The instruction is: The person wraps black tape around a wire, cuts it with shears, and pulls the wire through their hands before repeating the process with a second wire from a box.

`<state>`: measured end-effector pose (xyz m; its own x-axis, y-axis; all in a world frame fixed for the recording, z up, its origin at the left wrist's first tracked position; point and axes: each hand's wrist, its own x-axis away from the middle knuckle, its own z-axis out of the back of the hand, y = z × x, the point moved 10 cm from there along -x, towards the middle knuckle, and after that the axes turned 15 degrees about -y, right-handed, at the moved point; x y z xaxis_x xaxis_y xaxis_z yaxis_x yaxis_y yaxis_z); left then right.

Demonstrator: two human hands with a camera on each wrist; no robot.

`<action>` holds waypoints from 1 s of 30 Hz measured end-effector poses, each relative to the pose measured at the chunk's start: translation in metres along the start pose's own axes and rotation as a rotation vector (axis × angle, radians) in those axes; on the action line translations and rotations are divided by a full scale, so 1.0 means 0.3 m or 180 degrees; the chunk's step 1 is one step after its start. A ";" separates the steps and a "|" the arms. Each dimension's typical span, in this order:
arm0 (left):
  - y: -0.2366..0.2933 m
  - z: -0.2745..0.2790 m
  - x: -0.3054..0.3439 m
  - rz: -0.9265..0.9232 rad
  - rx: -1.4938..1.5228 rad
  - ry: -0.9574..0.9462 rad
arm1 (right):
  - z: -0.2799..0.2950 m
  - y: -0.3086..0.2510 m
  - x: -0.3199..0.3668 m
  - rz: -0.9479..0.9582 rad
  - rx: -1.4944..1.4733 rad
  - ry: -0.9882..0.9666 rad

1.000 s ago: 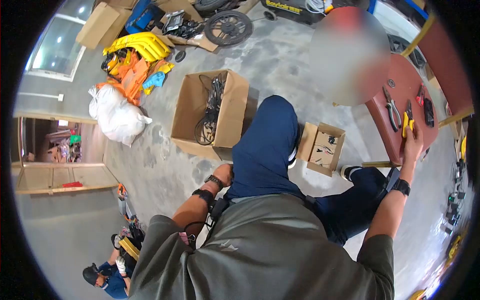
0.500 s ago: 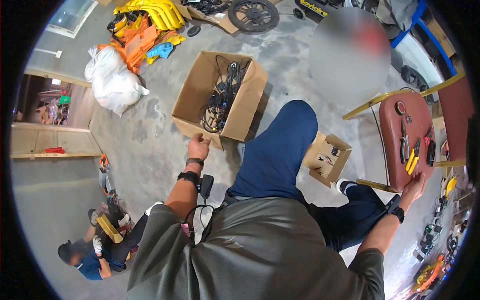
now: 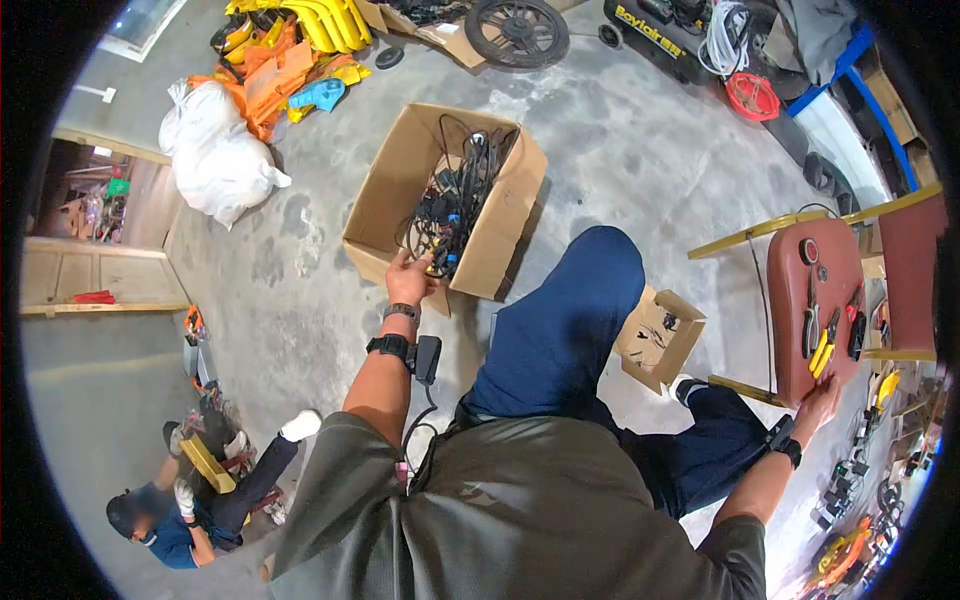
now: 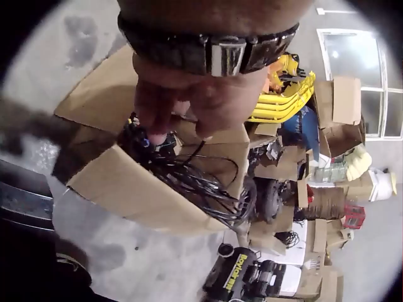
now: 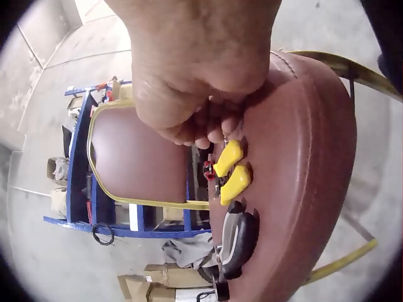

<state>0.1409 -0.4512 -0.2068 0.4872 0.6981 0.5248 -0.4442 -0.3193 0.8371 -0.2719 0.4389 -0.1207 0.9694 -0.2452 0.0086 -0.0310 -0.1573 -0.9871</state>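
My left hand (image 3: 408, 280) reaches over the near edge of a large cardboard box (image 3: 512, 225). Inside lies a tangle of black cables (image 3: 470, 185); in the left wrist view my fingertips are right at the cables (image 4: 195, 179), with nothing seen gripped. My right hand (image 3: 820, 402) rests at the near edge of a brown chair seat (image 3: 795, 360), its fingers loosely curled and holding nothing. Just beyond those fingers lie yellow-handled pliers (image 5: 236, 182). Beside them are grey-and-black-handled pliers (image 5: 242, 242), a red-handled tool (image 3: 855, 300) and a roll of tape (image 3: 808, 250).
A small open carton (image 3: 680, 350) with small wire pieces stands between my legs and the chair. A white sack (image 3: 215, 160) and orange and yellow parts (image 3: 270, 85) lie at the left. An air compressor (image 3: 650, 35) stands ahead; another person (image 3: 190, 525) sits at lower left.
My right hand has let go of the yellow-handled pliers on the seat and drawn back to its edge. My left hand has moved from beside my knee to the large box.
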 end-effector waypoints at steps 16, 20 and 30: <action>0.651 0.055 0.126 -0.1192 0.0375 -0.0291 | 0.037 0.035 -0.011 0.0034 0.0108 0.0001; 0.838 0.084 0.250 -0.1771 0.0163 -0.0156 | 0.031 0.040 -0.017 0.0072 0.0100 -0.0070; 1.097 -0.019 0.480 -0.2610 -0.1495 -0.0101 | -0.036 0.017 0.020 0.0018 0.0123 -0.0087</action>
<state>0.0606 -0.4520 0.1434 0.7990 0.5705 -0.1901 -0.2081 0.5588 0.8028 -0.2690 0.4263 -0.1238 0.9756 -0.2196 -0.0009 -0.0277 -0.1187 -0.9925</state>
